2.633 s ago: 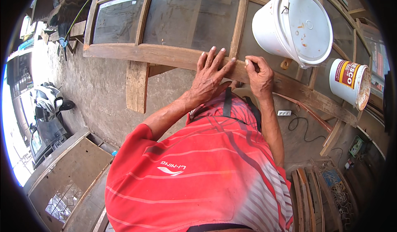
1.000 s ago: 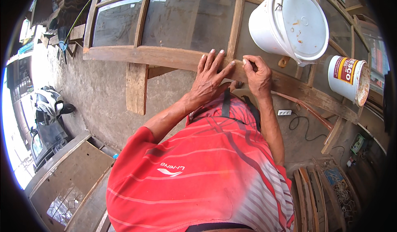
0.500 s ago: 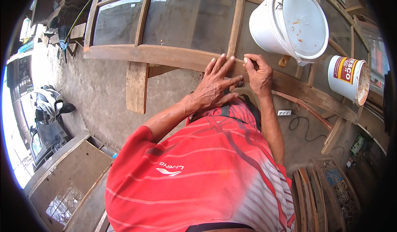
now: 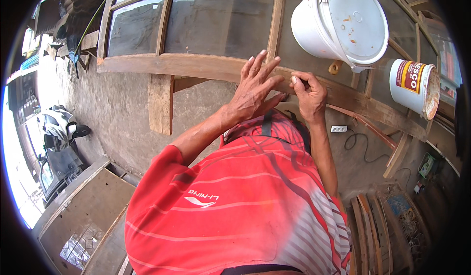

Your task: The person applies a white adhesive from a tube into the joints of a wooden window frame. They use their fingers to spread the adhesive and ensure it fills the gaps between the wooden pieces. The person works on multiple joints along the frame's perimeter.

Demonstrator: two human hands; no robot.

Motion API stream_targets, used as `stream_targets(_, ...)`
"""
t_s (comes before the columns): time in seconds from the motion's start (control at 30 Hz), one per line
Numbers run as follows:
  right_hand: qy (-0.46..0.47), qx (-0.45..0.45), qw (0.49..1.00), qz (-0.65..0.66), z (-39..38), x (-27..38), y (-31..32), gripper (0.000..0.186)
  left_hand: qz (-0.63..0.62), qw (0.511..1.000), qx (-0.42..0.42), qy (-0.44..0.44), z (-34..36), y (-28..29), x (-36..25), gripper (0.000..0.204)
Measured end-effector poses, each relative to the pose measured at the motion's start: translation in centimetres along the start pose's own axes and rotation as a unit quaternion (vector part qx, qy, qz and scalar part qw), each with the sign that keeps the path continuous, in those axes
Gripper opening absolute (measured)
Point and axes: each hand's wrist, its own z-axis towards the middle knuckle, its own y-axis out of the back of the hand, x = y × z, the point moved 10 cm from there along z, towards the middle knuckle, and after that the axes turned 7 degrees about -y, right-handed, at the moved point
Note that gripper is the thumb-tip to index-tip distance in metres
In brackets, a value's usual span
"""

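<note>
A wooden window frame with glass panes (image 4: 186, 61) lies across the top of the view. My left hand (image 4: 251, 88) has its fingers spread at the frame's bottom rail, fingertips reaching toward its upper edge. Just to its right, my right hand (image 4: 309, 96) is pinched at the same rail; whatever is between thumb and finger is too small to make out. A white lidded bucket (image 4: 358, 22) sits on the frame beyond my hands, and a smaller white container with a red-and-yellow label (image 4: 401, 86) lies tilted to the right.
Under the frame are a wooden support (image 4: 160, 111), a concrete floor (image 4: 113, 118), and a power strip with a cable (image 4: 338, 128). A board-and-frame piece (image 4: 98, 191) is at lower left, stacked wood (image 4: 368, 236) at lower right, and a motorbike (image 4: 64, 130) at far left.
My left fingers have shifted on the rail and now reach higher, more widely spread. My right hand has moved slightly down and right, still pinched. The view has shifted a little.
</note>
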Motion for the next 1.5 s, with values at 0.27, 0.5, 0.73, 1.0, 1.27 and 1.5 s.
stream_targets(0.27,-0.036,-0.008,0.998,-0.046,-1.7,-1.2,2.5,0.015,0.058,0.995,-0.022,0.077,0.7,0.2,1.0,0.070)
stream_targets(0.5,-0.016,-0.016,0.998,-0.063,-2.2,-1.9,3.7,0.015,0.058,0.996,-0.026,0.060,0.1,0.6,0.8,0.075)
stream_targets(0.73,-0.024,-0.014,0.998,-0.059,-2.3,-1.7,4.2,0.016,0.033,0.995,-0.037,0.092,-0.6,0.3,1.4,0.093)
stream_targets(1.0,-0.034,-0.006,0.997,-0.063,-2.1,-2.2,4.6,0.018,0.072,0.994,0.004,0.079,-1.8,-1.1,0.9,0.087)
stream_targets(1.27,-0.012,0.000,0.997,-0.075,-2.0,-1.8,4.0,0.015,0.009,0.993,-0.043,0.106,-2.8,-0.6,1.9,0.093)
stream_targets(1.5,-0.024,0.007,1.000,-0.005,-2.3,-1.5,4.2,0.014,0.078,0.991,0.014,0.105,-1.5,-1.6,0.8,0.092)
